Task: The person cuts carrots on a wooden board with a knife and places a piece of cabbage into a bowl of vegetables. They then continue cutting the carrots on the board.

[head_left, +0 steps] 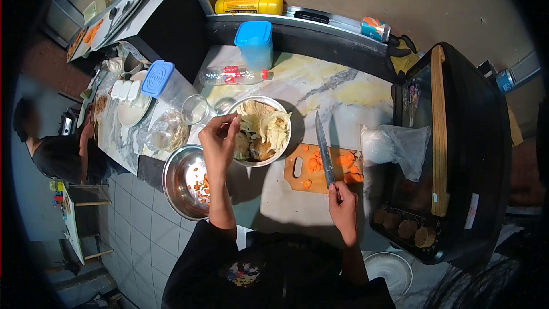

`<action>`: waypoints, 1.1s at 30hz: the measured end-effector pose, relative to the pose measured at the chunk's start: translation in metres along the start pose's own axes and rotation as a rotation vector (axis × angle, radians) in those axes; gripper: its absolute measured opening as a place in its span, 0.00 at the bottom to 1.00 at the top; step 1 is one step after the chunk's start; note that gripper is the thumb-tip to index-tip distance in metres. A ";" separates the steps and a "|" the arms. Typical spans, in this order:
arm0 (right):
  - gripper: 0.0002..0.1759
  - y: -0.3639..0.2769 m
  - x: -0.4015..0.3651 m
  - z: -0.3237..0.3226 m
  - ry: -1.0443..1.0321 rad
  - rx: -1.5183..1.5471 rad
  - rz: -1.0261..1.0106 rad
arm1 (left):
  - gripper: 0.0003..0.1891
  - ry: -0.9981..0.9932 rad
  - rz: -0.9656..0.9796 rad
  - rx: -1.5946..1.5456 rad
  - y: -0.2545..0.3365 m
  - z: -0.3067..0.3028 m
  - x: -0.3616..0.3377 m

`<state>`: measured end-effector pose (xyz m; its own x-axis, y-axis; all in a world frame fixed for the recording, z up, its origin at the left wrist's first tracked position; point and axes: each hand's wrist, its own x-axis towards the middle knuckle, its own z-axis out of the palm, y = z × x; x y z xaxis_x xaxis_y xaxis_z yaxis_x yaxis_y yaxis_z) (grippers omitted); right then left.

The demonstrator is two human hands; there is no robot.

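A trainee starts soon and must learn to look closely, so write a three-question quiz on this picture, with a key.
1. What does the right hand hold?
2. True or false: the cutting board carries only whole, uncut carrots.
3. Fill in: the bowl of leaves is nearer the ____ hand.

Key:
1. A knife.
2. False; cut carrot pieces lie on it.
3. Left; the left hand is by its edge.

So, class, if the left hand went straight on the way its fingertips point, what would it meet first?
Probably the pale, cabbage-like leaves in the metal bowl, which show just ahead of the left hand; its height above them is unclear from this view.
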<state>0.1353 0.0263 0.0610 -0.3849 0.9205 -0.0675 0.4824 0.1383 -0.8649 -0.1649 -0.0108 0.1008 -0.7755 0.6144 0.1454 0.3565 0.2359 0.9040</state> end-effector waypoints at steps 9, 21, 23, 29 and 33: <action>0.10 0.000 -0.007 0.003 0.004 0.019 -0.012 | 0.16 -0.063 0.472 0.458 -0.005 0.013 -0.014; 0.09 0.011 -0.017 0.005 0.052 0.034 -0.033 | 0.18 -0.125 0.098 0.348 0.004 0.044 -0.020; 0.10 0.012 -0.018 0.004 0.034 0.030 0.011 | 0.19 -0.112 0.102 0.361 0.006 0.044 -0.020; 0.10 0.011 -0.022 0.001 0.068 0.066 0.009 | 0.19 -0.048 0.203 0.398 -0.001 0.026 -0.014; 0.10 0.013 -0.024 0.000 0.075 0.079 0.004 | 0.17 -0.025 0.192 0.232 -0.009 0.019 -0.012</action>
<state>0.1513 0.0063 0.0513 -0.3218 0.9461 -0.0364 0.4190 0.1079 -0.9015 -0.1493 -0.0060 0.0838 -0.6706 0.6820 0.2920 0.6069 0.2779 0.7446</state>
